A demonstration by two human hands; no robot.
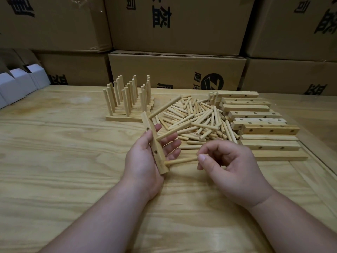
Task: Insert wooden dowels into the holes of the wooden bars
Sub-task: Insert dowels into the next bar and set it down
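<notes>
My left hand holds a wooden bar on edge above the table, with its holes facing me. Three dowels stick out of the bar to the right: a top one, a middle one and a bottom one. My right hand pinches the free end of the bottom dowel between thumb and fingers. A loose pile of dowels lies behind the hands. Empty bars are stacked at the right.
Finished bars with upright dowels stand at the back centre-left of the wooden table. Cardboard boxes wall off the far side. Small white boxes sit at the far left.
</notes>
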